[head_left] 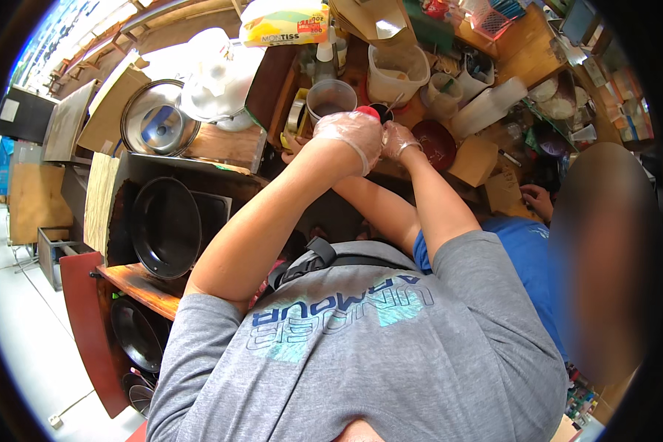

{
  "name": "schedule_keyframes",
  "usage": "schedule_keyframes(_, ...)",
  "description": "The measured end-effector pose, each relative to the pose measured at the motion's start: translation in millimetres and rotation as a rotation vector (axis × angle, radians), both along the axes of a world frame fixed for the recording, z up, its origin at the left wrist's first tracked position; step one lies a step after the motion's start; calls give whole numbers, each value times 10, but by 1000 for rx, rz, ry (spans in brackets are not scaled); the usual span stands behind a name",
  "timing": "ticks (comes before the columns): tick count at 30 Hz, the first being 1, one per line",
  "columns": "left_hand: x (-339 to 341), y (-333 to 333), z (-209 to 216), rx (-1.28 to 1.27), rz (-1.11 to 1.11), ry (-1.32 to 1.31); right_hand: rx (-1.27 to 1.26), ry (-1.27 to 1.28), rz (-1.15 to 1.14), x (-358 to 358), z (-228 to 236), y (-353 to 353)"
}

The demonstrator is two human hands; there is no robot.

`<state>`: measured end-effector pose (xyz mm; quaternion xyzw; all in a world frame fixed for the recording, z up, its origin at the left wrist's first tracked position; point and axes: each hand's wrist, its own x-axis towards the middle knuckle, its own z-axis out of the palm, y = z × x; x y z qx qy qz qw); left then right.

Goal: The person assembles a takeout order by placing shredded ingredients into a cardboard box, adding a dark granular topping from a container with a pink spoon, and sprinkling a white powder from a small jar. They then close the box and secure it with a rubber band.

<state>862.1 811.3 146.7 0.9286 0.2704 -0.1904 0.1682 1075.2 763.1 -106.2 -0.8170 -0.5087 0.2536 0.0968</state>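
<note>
Both my hands wear clear plastic gloves and meet above the cluttered worktop. My left hand is closed, its back toward me; a small red object pokes out past its fingers, the rest hidden. Right beside it my right hand is closed at a small dark cup, with a thin light handle standing at its rim. Just beyond my left hand is a clear plastic tub. Under my arms passes another person's bare forearm, its hand by a yellow box.
A white bucket, a stack of clear cups and a dark red bowl crowd the worktop. At left are a silver lid and a black pan. The other person, in a blue shirt, stands close at right.
</note>
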Motion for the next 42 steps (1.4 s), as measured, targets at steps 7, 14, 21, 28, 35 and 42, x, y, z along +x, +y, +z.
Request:
schedule_keyframes(7,-381,191,-196,69,-23,-100,-87,-95,-44,-101,423,32)
schedule_keyframes(14,-934,332,-307,193,-105,-438,-16,-66,31,125,1144,113)
schedule_keyframes(21,-1161,182,-318,224,-132,-663,-26,-208,3,319,1790,51)
schedule_keyframes(28,-1374,83,-342,194,14,-941,69,-236,68,507,2249,125)
schedule_keyframes(35,-1458,-220,-133,408,20,-830,176,-370,29,297,2625,178)
schedule_keyframes(42,-1868,-142,162,204,153,-1115,199,-319,90,469,3060,88)
